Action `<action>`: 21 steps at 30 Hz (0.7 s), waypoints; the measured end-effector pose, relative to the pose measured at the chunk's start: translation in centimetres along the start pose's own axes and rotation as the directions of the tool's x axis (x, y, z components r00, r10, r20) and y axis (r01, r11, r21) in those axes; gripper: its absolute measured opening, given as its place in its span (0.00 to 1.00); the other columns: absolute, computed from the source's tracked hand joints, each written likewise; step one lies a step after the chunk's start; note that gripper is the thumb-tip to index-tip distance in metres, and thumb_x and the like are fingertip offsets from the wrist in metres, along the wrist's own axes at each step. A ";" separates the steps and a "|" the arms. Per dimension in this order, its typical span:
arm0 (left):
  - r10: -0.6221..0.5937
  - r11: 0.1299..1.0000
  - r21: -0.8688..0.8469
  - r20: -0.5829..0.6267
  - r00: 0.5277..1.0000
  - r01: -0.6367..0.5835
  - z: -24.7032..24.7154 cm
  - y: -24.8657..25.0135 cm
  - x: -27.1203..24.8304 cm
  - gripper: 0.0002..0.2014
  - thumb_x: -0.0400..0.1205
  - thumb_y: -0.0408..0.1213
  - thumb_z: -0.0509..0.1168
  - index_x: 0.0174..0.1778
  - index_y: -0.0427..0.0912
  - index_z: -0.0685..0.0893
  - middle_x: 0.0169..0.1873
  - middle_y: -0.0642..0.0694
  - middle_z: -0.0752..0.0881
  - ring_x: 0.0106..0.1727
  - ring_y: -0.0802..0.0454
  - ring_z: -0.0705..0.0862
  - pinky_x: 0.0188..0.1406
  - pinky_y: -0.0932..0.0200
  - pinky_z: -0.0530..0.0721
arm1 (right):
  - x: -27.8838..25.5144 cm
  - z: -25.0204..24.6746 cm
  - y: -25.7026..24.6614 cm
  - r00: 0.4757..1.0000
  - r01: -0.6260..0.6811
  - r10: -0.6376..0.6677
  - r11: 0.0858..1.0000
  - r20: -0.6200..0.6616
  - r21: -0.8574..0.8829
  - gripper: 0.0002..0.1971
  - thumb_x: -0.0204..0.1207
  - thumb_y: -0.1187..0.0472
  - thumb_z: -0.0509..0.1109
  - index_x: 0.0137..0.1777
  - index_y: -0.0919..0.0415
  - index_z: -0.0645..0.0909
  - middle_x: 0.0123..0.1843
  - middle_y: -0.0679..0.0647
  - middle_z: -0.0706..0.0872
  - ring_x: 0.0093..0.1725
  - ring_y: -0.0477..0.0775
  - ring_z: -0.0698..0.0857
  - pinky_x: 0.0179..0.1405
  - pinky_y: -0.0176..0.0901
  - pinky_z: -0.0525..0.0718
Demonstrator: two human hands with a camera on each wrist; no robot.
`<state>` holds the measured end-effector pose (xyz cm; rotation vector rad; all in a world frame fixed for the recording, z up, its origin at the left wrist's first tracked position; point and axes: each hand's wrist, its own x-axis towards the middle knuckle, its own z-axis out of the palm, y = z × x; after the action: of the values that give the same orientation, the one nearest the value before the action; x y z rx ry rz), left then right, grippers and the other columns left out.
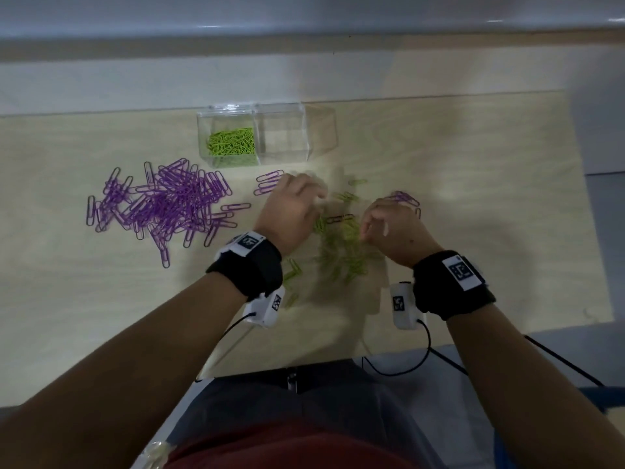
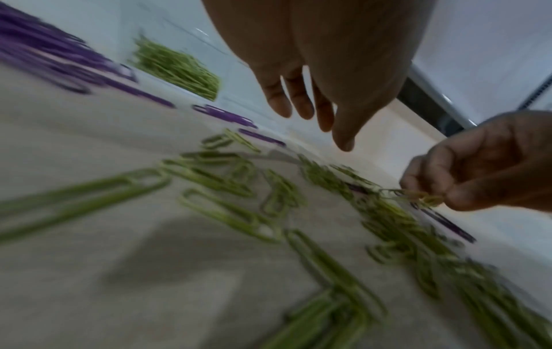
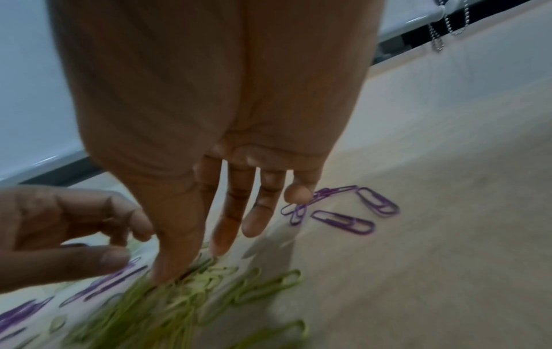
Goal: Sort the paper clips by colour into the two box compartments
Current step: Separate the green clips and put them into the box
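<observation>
Both hands worked over the green paper clips (image 1: 341, 248) scattered at the centre of the head view.

The right hand (image 1: 395, 228) pinched a few green clips between thumb and fingertips in the left wrist view; the left hand (image 1: 291, 211) hovered with fingers loosely extended, grasping nothing. The clear box (image 1: 252, 135), upper centre, held green clips in its left compartment (image 1: 231, 143). A purple clip pile (image 1: 162, 204) lay at the left, a few purple clips (image 3: 343, 212) beyond the right hand, all on the wooden table (image 1: 507, 198).

A ball chain (image 3: 448, 21) hangs beyond the pale wooden table (image 1: 473, 231)
</observation>
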<state>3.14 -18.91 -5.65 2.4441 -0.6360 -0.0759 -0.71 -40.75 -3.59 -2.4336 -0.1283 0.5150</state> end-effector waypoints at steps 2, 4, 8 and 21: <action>0.083 0.996 -0.022 0.115 0.990 -0.081 0.9 1.2 0.2 0.12 0.74 0.28 0.69 0.54 0.37 0.85 0.49 0.39 0.83 0.52 0.38 0.76 0.50 0.50 0.77 | -0.5 0.2 -0.2 0.997 0.062 -0.059 0.997 0.049 -0.045 0.03 0.64 0.67 0.75 0.32 0.60 0.86 0.41 0.57 0.84 0.41 0.56 0.82 0.44 0.48 0.82; 0.094 0.996 -0.013 0.179 0.979 -0.093 1.3 1.7 0.6 0.13 0.74 0.28 0.69 0.54 0.36 0.86 0.49 0.37 0.82 0.52 0.36 0.76 0.50 0.48 0.78 | -0.4 0.4 -0.3 0.993 0.112 -0.106 0.984 0.055 -0.138 0.05 0.64 0.65 0.71 0.30 0.60 0.86 0.37 0.57 0.85 0.39 0.58 0.83 0.40 0.45 0.83; -0.065 0.998 -0.003 0.244 0.968 0.068 1.4 1.9 1.0 0.09 0.74 0.31 0.69 0.50 0.35 0.86 0.51 0.36 0.80 0.54 0.37 0.74 0.54 0.47 0.75 | 1.7 0.1 -0.8 0.992 -0.063 0.049 0.991 -0.118 -0.116 0.04 0.74 0.59 0.69 0.42 0.57 0.85 0.44 0.51 0.79 0.41 0.50 0.78 0.40 0.41 0.73; -0.217 0.950 -0.181 0.212 0.953 0.256 0.5 1.4 0.2 0.05 0.76 0.31 0.67 0.40 0.40 0.76 0.39 0.46 0.77 0.45 0.47 0.75 0.42 0.55 0.71 | -0.3 3.8 -0.2 0.992 -0.072 0.066 0.996 -0.109 -0.054 0.04 0.64 0.66 0.77 0.33 0.60 0.84 0.41 0.57 0.80 0.42 0.61 0.80 0.37 0.49 0.81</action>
<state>2.64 -20.25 -5.20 2.3150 -0.3870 -0.4551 -2.43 -38.48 -6.10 -2.5230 -0.0142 0.4150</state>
